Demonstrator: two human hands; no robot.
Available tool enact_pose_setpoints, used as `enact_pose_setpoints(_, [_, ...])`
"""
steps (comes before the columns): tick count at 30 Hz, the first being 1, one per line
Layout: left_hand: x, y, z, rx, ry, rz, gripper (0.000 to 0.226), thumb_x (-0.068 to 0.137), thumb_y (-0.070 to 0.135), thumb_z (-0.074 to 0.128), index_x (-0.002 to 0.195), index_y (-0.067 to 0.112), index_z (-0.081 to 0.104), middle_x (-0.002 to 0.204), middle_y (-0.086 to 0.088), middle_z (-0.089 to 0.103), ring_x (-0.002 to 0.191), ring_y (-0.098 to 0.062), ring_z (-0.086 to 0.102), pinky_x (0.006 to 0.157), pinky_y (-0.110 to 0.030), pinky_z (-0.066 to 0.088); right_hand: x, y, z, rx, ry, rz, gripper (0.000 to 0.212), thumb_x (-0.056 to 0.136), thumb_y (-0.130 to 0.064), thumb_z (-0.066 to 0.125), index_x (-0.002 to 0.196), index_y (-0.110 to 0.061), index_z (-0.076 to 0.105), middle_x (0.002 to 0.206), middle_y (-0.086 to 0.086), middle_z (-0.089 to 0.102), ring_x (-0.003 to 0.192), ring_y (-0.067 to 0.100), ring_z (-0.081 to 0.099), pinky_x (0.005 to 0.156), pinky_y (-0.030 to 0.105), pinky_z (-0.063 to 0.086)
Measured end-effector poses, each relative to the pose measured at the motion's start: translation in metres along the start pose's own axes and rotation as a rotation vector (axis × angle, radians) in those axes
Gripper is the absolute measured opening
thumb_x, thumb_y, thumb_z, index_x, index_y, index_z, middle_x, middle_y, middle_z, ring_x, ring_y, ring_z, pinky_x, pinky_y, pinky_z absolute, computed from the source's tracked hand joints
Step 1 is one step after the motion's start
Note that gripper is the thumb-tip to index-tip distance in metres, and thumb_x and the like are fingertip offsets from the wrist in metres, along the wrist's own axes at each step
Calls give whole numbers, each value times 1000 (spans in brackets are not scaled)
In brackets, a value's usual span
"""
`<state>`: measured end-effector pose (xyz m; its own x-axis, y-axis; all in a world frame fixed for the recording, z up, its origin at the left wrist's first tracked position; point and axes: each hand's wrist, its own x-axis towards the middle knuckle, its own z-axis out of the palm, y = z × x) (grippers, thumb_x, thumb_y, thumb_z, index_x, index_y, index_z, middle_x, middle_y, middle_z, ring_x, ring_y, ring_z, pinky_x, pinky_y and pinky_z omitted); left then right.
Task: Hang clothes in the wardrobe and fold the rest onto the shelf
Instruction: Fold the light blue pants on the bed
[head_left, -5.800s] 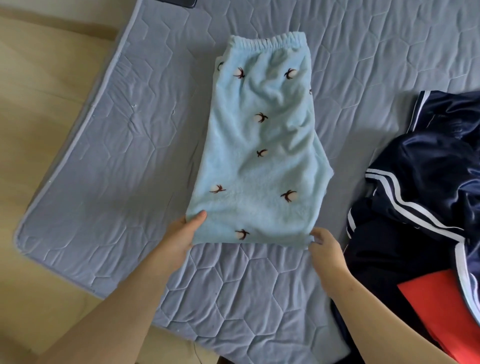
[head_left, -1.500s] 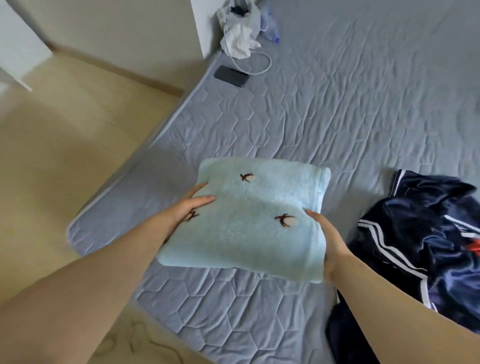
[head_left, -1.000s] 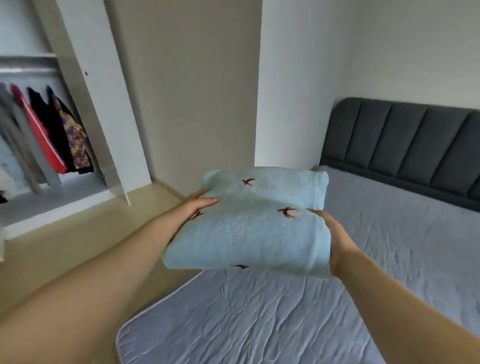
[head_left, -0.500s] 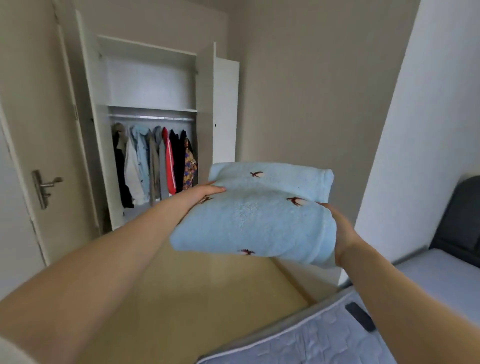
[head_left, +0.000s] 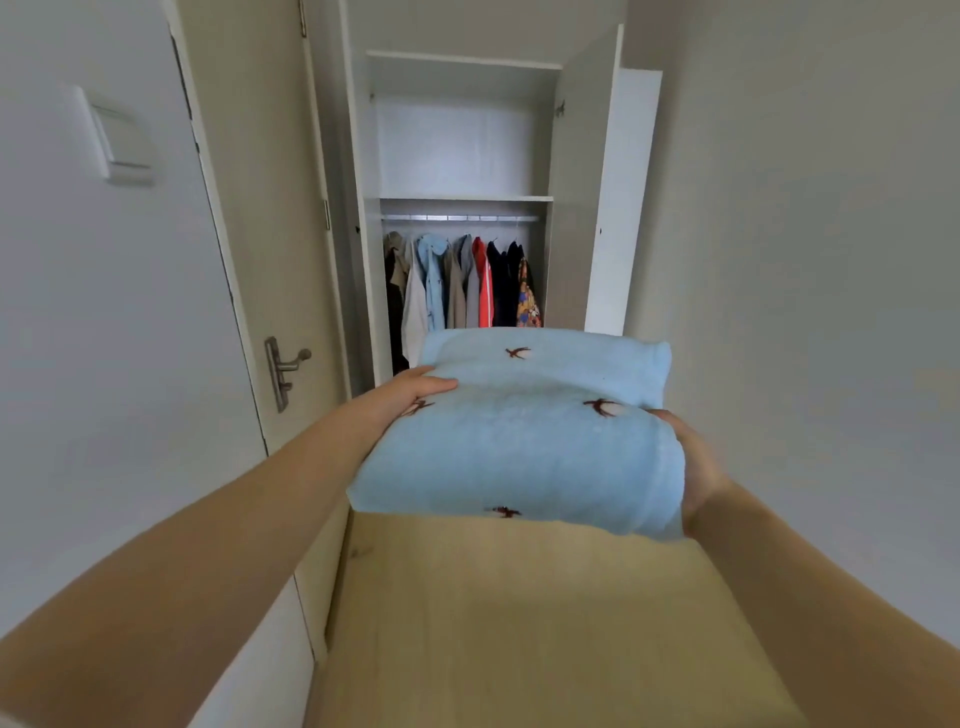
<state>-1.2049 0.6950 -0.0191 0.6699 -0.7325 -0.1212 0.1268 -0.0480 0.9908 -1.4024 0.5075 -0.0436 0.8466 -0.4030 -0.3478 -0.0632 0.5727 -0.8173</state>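
Firmly gripped at both ends, the folded blue fleece garment (head_left: 519, 447) is held in the air: the left hand (head_left: 410, 389) pinches its left edge, thumb on top; the right hand (head_left: 696, 467) wraps its right edge. Thick and springy, it may unfold if either grip slackens. Wooden floor (head_left: 519, 597) lies ahead, a closed door (head_left: 270, 260) to the left. Beyond, the shelf (head_left: 465, 198) of the open wardrobe (head_left: 576, 208) sits high above the hanging clothes (head_left: 462, 280).
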Motion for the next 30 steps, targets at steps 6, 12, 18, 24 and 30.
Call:
enact_pose_setpoints(6, [54, 8, -48, -45, 56, 14, 13, 90, 12, 53, 101, 14, 60, 87, -1, 72, 71, -11, 70, 60, -19, 55, 86, -21, 26, -8, -38, 25, 45, 14, -24, 81, 58, -22, 76, 69, 0, 73, 58, 23, 70, 46, 36, 53])
enact_pose_setpoints(12, [143, 18, -86, -79, 116, 65, 9, 89, 13, 57, 95, 16, 62, 85, -1, 72, 69, -14, 70, 59, -21, 56, 196, -63, 46, -25, -62, 50, 15, 50, -22, 64, 43, -10, 70, 54, 5, 67, 43, 27, 64, 36, 37, 49])
enact_pose_setpoints(18, [282, 67, -97, -4, 156, 101, 17, 90, 10, 54, 107, 11, 58, 87, -3, 69, 73, -16, 66, 68, -25, 54, 323, -135, 43, -1, -232, 10, 16, 45, -22, 71, 56, -12, 75, 63, 7, 70, 54, 28, 68, 47, 39, 53])
enact_pose_setpoints(24, [389, 108, -124, 47, 170, 115, 15, 90, 14, 54, 106, 14, 58, 93, -4, 66, 79, -18, 63, 72, -27, 52, 430, -195, 57, 17, -335, -58, 20, 52, -26, 65, 63, -14, 77, 66, 7, 70, 58, 27, 69, 51, 37, 54])
enact_pose_setpoints(30, [491, 116, -165, 50, 172, 113, 29, 90, 16, 55, 119, 12, 53, 104, -8, 65, 87, -21, 62, 81, -30, 50, 527, -223, 70, 2, -375, -85, 27, 60, -27, 66, 82, -15, 77, 83, 9, 72, 71, 29, 70, 58, 39, 56])
